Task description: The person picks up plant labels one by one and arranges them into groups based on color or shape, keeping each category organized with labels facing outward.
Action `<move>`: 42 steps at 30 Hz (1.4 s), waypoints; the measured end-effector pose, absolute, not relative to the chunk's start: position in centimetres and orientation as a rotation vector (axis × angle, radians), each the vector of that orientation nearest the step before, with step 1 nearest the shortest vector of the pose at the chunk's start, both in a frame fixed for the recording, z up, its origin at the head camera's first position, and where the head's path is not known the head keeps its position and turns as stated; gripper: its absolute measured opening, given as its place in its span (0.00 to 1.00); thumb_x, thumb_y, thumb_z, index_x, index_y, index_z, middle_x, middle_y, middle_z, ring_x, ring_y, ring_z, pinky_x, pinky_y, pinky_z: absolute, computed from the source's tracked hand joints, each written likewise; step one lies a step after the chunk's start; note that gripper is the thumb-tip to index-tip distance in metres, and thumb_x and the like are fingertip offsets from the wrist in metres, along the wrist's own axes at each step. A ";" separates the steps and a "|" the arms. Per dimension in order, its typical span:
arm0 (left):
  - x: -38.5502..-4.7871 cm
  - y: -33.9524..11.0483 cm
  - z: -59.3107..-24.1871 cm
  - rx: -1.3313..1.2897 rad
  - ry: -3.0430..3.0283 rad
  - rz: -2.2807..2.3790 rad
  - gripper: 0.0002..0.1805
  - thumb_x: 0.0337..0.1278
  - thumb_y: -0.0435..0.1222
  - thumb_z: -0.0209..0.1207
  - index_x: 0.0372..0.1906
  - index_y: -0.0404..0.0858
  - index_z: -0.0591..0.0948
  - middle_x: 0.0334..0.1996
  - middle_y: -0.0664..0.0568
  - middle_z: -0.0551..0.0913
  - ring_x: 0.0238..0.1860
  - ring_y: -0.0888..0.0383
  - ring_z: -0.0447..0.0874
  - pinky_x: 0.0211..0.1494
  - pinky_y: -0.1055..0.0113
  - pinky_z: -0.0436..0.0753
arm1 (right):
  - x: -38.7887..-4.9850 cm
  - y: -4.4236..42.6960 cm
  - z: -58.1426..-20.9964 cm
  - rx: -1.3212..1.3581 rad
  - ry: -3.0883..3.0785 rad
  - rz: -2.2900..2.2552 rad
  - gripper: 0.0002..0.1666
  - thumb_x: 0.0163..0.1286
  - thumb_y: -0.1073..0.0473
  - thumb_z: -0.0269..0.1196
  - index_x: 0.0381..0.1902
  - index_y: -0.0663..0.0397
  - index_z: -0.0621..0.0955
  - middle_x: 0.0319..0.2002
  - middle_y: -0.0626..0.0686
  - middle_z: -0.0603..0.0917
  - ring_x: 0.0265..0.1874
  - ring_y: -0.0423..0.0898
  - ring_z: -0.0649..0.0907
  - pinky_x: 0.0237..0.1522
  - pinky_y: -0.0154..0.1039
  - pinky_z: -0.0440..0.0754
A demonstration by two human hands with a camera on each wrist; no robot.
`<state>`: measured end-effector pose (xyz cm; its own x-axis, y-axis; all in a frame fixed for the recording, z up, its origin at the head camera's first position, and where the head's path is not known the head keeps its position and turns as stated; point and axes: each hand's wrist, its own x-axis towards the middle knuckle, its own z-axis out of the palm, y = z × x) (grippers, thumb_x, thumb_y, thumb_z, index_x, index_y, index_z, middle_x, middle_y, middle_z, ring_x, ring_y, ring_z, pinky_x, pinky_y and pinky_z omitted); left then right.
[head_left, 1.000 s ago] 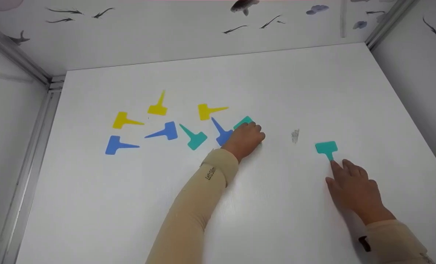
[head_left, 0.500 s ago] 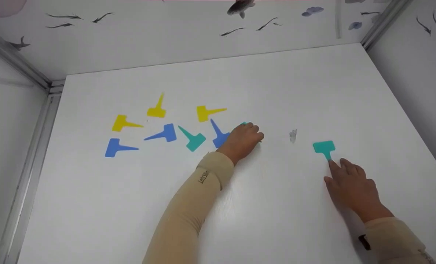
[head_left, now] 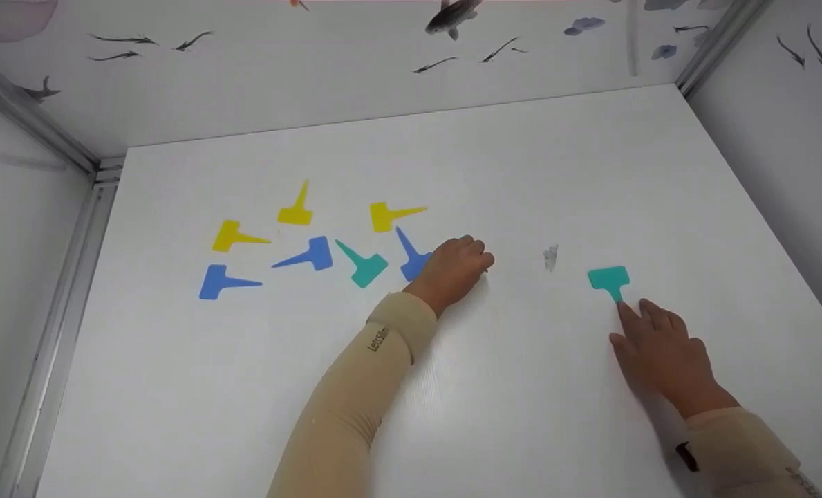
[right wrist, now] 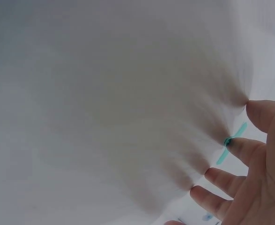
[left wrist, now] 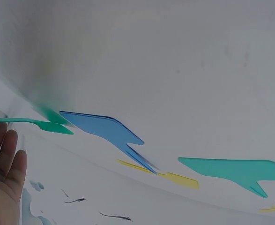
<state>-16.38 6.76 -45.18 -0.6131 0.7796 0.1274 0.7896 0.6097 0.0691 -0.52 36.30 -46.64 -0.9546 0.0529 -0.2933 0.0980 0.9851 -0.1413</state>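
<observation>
My left hand (head_left: pixel 452 268) grips the stem of a green T-shaped plant label (left wrist: pixel 55 127), which the head view hides under the hand. In the left wrist view its head tilts just off the table, above a green reflection. Beside that hand lies a blue plant label (head_left: pixel 414 264), partly covered by it. Over on the right, my right hand (head_left: pixel 666 356) rests on the table with spread fingers. Its index fingertip touches the stem of another green plant label (head_left: pixel 609 278), lying flat.
Left of the left hand lie another green label (head_left: pixel 363 266), two blue labels (head_left: pixel 217 282) and three yellow labels (head_left: pixel 383 217). A grey smudge (head_left: pixel 551 257) marks the white table (head_left: pixel 507 415) between the hands. White walls with printed fish enclose the back and sides.
The head of the green label at the left hand has gone from sight in the head view, behind the hand. The right hand keeps its place on its label. The head view tilts slightly.
</observation>
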 end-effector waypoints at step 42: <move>-13.7 6.5 -44.4 -1.268 -2.325 -0.515 0.05 0.60 0.30 0.60 0.36 0.39 0.85 0.33 0.52 0.85 0.35 0.60 0.82 0.44 0.76 0.80 | -0.5 36.3 -46.5 0.114 2.807 -0.272 0.39 0.75 0.42 0.45 0.73 0.61 0.56 0.69 0.72 0.54 0.65 0.74 0.54 0.49 0.76 0.63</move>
<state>-13.75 6.53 -44.37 -0.4828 0.6887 0.5410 0.8527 0.5104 0.1113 -0.53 36.34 -46.46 -0.9464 0.0482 -0.3195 0.1085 0.9787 -0.1740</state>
